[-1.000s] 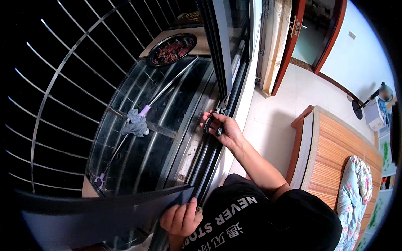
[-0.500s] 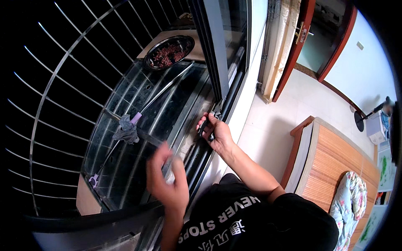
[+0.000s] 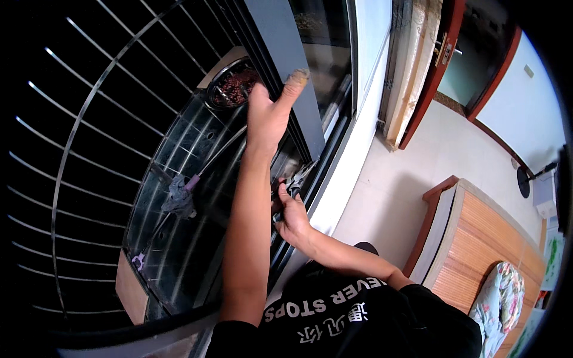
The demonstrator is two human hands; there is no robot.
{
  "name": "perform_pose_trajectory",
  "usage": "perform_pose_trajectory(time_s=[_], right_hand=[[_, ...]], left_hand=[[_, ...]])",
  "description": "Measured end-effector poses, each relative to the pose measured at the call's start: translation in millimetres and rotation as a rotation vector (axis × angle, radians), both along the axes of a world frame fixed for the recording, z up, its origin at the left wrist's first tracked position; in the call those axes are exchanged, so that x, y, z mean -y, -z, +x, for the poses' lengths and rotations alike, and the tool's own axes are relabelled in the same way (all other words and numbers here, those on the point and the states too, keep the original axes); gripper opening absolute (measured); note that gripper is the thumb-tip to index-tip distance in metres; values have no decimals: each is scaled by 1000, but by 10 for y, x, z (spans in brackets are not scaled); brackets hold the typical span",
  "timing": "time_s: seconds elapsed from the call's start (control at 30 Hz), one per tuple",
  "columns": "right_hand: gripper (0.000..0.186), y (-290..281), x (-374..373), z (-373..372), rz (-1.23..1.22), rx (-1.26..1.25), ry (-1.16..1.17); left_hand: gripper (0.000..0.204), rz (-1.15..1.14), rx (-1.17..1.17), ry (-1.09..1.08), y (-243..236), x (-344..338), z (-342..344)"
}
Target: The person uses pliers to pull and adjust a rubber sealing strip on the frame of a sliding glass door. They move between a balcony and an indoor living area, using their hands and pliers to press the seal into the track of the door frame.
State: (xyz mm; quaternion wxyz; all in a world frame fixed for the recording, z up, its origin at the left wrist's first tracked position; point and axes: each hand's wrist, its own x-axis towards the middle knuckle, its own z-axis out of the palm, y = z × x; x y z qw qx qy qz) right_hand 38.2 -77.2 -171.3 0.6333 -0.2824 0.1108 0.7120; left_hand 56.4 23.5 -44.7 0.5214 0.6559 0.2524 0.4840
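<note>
A grey window sash [image 3: 276,42] stands upright in its track. My left hand [image 3: 267,122] is closed round the edge of the sash, with the thumb lying across its grey face and the other fingers hidden behind. Lower down, my right hand [image 3: 293,219] grips what look like pliers [image 3: 293,184], with dark handles and metal jaws. The jaws are at the foot of the sash, beside the window track [image 3: 325,156]. Whether they touch the sash or the track, I cannot tell.
Beyond the window a curved metal grille [image 3: 77,125] encloses a ledge with an oval metal tray [image 3: 218,98] of small reddish pieces. A pole with a grey cloth [image 3: 178,200] lies there. To the right are a bed [image 3: 477,238], a curtain [image 3: 406,71] and a door [image 3: 439,65].
My left hand has moved up and away from me and taken hold of the sash. My right hand with the pliers has shifted slightly; the sash appears tilted as the view moved.
</note>
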Motion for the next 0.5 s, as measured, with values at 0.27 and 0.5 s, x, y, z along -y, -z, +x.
perform_pose_trajectory(time_s=[0.27,0.5], right_hand=[[24,34,-68,-65,-19,24,85],[24,121,31,31,41,38,32]], left_hand=[[23,31,122,36,144,-110,101],[18,83,121,28,175,-137,96]])
